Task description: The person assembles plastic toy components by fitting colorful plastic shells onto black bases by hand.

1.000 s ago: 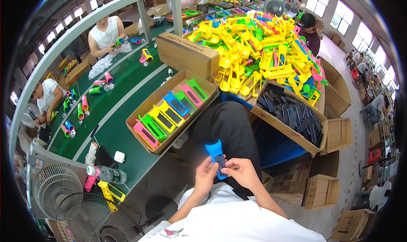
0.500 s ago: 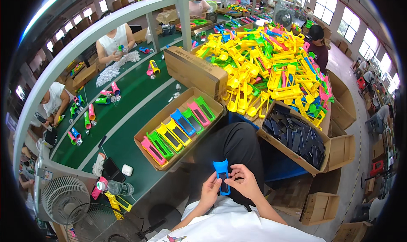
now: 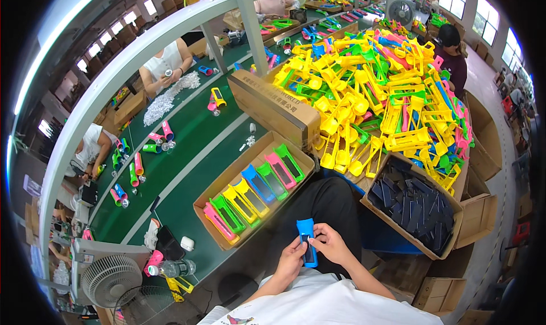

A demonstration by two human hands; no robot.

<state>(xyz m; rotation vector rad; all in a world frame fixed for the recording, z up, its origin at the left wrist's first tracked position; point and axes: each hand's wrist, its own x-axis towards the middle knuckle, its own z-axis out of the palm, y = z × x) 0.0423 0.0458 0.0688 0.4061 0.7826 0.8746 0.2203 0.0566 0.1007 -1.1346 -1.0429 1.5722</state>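
My left hand (image 3: 292, 257) is closed around the lower left side of a blue plastic torch-shaped casing (image 3: 305, 227), held above my lap with its wide end pointing away from me. A dark rectangular panel (image 3: 307, 239) sits in the casing's front, partly covered by my fingers. My right hand (image 3: 332, 245) is closed on the casing's right side, its thumb against the panel. Ahead and left of my hands, a shallow cardboard box (image 3: 215, 237) holds a row of pink, green, yellow and blue casings with dark panels. To my right, an open carton (image 3: 449, 246) is filled with loose dark panels (image 3: 410, 203).
A large heap of plastic casings (image 3: 364, 97), mostly yellow, rises ahead right. A closed carton (image 3: 274, 110) stands beside the green conveyor belt (image 3: 185, 157). At left are a fan (image 3: 111, 279), a water bottle (image 3: 173, 268) and a white case (image 3: 187, 243). Co-workers sit across the belt.
The whole view has shifted, so the scene sits lower and further right. The blue casing has turned slightly in my hands, and both hands keep hold of it.
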